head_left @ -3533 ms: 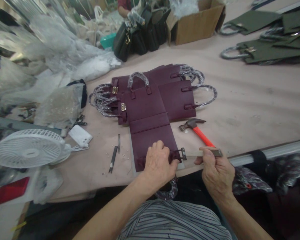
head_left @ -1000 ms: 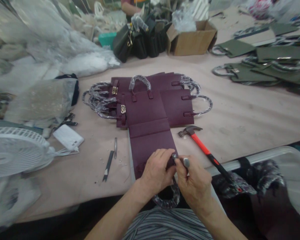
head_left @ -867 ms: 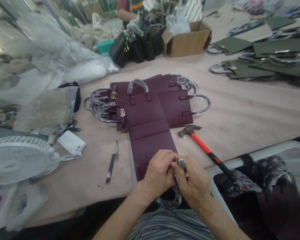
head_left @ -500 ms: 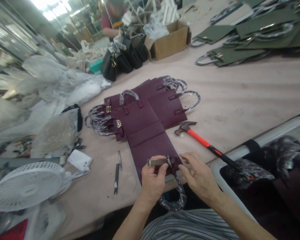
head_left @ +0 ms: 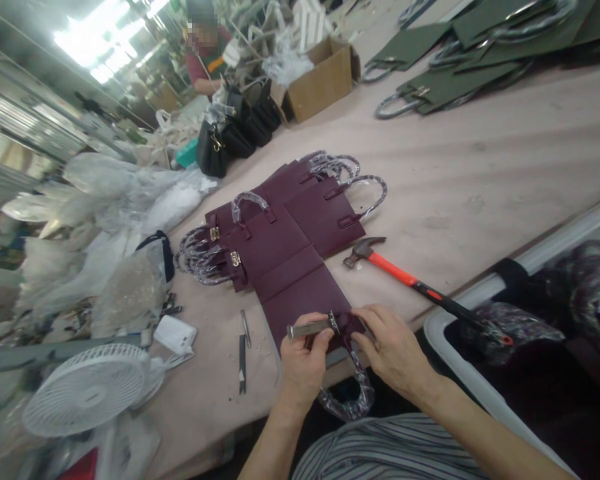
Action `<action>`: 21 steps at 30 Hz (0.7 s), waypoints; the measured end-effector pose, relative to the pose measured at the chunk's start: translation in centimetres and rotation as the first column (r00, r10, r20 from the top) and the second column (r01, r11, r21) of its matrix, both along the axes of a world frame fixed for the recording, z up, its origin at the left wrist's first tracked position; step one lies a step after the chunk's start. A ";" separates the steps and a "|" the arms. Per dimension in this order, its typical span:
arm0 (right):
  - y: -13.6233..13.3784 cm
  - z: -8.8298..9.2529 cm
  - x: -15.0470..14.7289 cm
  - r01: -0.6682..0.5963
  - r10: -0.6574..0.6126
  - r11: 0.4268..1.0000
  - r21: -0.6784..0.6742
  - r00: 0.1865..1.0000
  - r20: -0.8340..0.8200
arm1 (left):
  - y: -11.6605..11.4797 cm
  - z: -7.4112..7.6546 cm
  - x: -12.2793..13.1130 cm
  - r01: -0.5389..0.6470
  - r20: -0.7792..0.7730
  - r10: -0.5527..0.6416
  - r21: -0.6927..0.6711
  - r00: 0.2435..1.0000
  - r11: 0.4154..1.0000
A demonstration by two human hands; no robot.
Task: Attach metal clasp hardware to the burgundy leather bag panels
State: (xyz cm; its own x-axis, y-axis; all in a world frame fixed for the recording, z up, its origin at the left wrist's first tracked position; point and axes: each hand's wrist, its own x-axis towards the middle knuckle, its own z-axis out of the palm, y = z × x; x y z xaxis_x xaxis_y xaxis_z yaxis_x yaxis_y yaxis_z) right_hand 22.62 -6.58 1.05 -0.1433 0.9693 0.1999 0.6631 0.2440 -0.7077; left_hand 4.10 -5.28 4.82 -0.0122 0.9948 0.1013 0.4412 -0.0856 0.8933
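Observation:
A flat maroon leather bag panel (head_left: 300, 293) lies at the near table edge, its plastic-wrapped handle (head_left: 353, 400) hanging over the edge. My left hand (head_left: 303, 363) is closed on a small metal tool (head_left: 310, 327) with a square head, held level against the panel's strap tab. My right hand (head_left: 393, 350) pinches that same maroon tab (head_left: 353, 323) from the right. More maroon panels (head_left: 325, 207) with wrapped handles are stacked just beyond.
A red-handled hammer (head_left: 395, 273) lies right of the panel. Two thin metal tools (head_left: 243, 340) lie to its left, near a white fan (head_left: 87, 390) and a white box (head_left: 177, 333). Plastic bags pile up left; green panels (head_left: 450, 87), a cardboard box (head_left: 320, 80), black bags and a person stand far back.
The metal tool has passed from my right hand to my left, and now points left. My right hand has moved in onto the strap tab. My head has tilted, shifting the view.

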 end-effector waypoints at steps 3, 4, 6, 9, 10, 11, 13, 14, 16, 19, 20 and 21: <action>0.0 0.0 0.3 -0.021 0.021 1.000 0.008 0.999 -0.031 | 0.4 -0.1 -0.3 0.053 -0.035 -0.052 0.030 0.998 0.998; 0.0 0.0 0.4 -0.024 0.024 1.000 0.013 0.999 -0.041 | 0.4 -0.1 -0.4 0.058 -0.052 -0.056 0.039 0.997 0.998; 0.0 -0.1 0.6 -0.027 0.028 0.999 0.020 0.998 -0.053 | 0.4 -0.3 -0.5 0.055 -0.078 -0.050 0.065 0.996 0.996; 0.1 -0.2 0.6 -0.019 0.021 1.000 0.023 0.998 -0.062 | 0.0 -0.7 -0.5 0.056 -0.075 -0.047 0.120 0.996 0.991; 0.1 -0.2 0.6 -0.018 0.020 1.000 0.024 0.998 -0.064 | -0.2 -0.9 -0.4 0.061 -0.069 -0.052 0.131 0.996 0.990; 0.1 -0.3 0.6 -0.018 0.020 1.000 0.026 0.998 -0.066 | -0.3 -1.0 -0.4 0.066 -0.065 -0.058 0.138 0.996 0.988; 0.1 -0.3 0.5 -0.021 0.022 1.000 0.023 0.997 -0.071 | -0.5 -1.1 -0.4 0.077 -0.063 -0.068 0.140 0.996 0.987; 0.1 -0.3 0.5 -0.022 0.023 1.000 0.020 0.997 -0.073 | -0.5 -1.1 -0.4 0.083 -0.061 -0.076 0.136 0.995 0.987; 0.1 -0.3 0.5 -0.024 0.025 1.000 0.008 0.997 -0.075 | -0.4 -1.0 -0.4 0.096 -0.050 -0.090 0.135 0.995 0.986; 0.1 -0.2 0.5 -0.033 0.032 0.999 -0.012 0.997 -0.075 | -0.1 -0.9 -0.2 0.120 -0.036 -0.116 0.162 0.993 0.979; 0.2 -0.2 0.5 -0.035 0.033 0.999 -0.018 0.997 -0.074 | 0.1 -0.9 -0.1 0.125 -0.038 -0.120 0.181 0.992 0.976; 0.2 -0.2 0.5 -0.036 0.035 0.999 -0.022 0.997 -0.073 | 0.1 -0.9 -0.1 0.128 -0.043 -0.122 0.195 0.992 0.972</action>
